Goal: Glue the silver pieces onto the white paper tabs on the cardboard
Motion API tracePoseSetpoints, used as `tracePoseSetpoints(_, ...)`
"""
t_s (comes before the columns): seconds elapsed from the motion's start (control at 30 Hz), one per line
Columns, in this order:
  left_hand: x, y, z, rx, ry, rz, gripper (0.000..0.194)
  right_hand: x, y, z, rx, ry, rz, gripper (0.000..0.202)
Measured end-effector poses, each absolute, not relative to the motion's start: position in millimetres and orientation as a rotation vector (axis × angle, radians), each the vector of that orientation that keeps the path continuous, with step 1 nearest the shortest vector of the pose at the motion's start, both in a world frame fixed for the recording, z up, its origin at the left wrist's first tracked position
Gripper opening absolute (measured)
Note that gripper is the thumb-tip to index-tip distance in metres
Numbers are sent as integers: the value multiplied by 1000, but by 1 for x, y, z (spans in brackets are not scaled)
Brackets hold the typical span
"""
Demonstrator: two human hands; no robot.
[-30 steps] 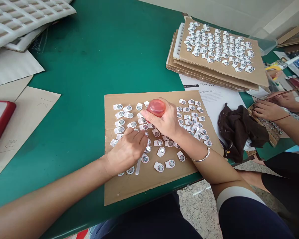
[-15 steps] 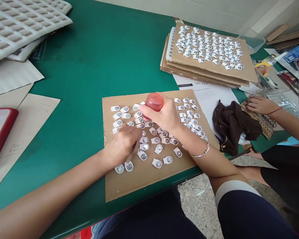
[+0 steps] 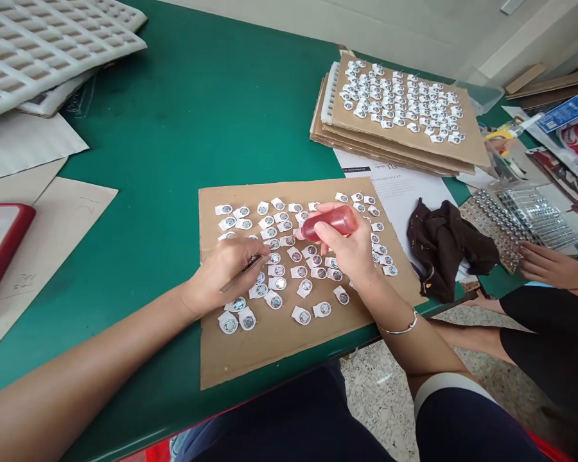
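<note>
My left hand (image 3: 221, 266) is closed around metal tweezers (image 3: 238, 276), their tips over the small round pieces near the middle of a cardboard sheet (image 3: 270, 356). In my right hand (image 3: 355, 253) is a red squeeze bottle (image 3: 331, 221), tilted on its side with its narrow end toward the left, above the sheet. Rows of small round silver pieces on white tabs, such as a larger piece (image 3: 228, 323) at lower left, lie across the cardboard. Some of them are hidden behind both hands.
A stack of cardboard sheets (image 3: 399, 138) with more such pieces stands at back right. Beside the work sheet lies a dark brown cloth (image 3: 446, 247). A co-worker's hand (image 3: 553, 264) is by trays of shiny parts (image 3: 539, 218). White grid trays (image 3: 48, 51) and a red-framed object (image 3: 17, 250) are at left.
My right hand has moved right, away from my left hand, and the bottle has tipped from near upright to sideways. My left hand has shifted slightly left. The co-worker's hand has moved right.
</note>
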State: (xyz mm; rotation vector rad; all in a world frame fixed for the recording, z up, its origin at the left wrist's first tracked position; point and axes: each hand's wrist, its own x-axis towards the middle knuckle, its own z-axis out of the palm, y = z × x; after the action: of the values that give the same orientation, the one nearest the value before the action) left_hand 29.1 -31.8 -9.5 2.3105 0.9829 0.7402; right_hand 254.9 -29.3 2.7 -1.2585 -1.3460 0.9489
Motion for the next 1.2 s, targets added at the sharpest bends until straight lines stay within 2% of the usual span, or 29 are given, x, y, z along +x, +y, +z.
tracePoseSetpoints(0.4,28,-32,-10,2290,984,727,20,247,-37,-1,-1307,-1493,731,21)
tracePoseSetpoints(0.63,26,-31,-14,2231,960,727,13,246,-36,-2,-1313,-1522,734,21)
tracePoseSetpoints(1.2,27,-31,-9,2230,959,664,15,245,-35,1,-1324,-1572,734,24)
